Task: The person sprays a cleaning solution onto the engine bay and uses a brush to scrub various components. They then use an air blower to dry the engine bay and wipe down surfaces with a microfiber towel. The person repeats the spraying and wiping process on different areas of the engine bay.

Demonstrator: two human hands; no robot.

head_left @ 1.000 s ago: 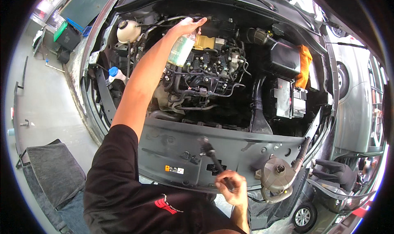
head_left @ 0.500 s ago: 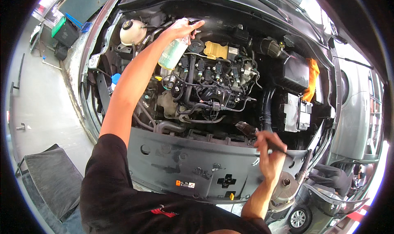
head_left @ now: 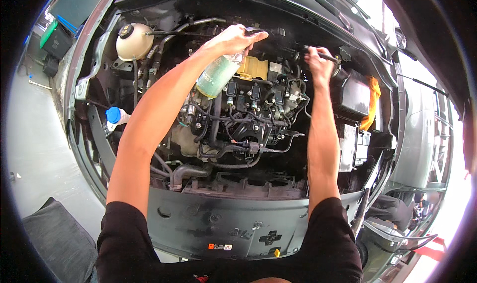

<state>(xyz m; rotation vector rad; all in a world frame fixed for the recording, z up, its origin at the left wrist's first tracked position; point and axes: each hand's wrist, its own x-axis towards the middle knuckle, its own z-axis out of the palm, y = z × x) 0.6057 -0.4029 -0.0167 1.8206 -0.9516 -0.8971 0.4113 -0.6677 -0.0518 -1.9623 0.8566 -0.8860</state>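
Note:
Over the far part of the engine (head_left: 256, 111), my left hand (head_left: 237, 39) is closed round the neck of a clear spray bottle (head_left: 218, 76) holding pale green liquid. The bottle tilts, its base toward me, and the hand hides much of its spray head. My right hand (head_left: 319, 63) reaches to the back right of the engine bay, its fingers wrapped round a brush whose dark handle (head_left: 327, 58) sticks out to the right. The brush's bristles are hard to make out against the dark bay wall. A yellow engine part (head_left: 254, 69) lies between the hands.
A cream coolant tank (head_left: 134, 43) and a blue-capped filler (head_left: 114, 115) stand on the left. On the right are a black air box (head_left: 355, 96), an orange cloth (head_left: 372, 104) and the battery (head_left: 349, 148). The dark front panel (head_left: 198, 223) lies below my arms.
My right hand has carried the brush from the front edge to the back right of the bay. The left hand still holds the bottle far back, and the whole view has shifted a little.

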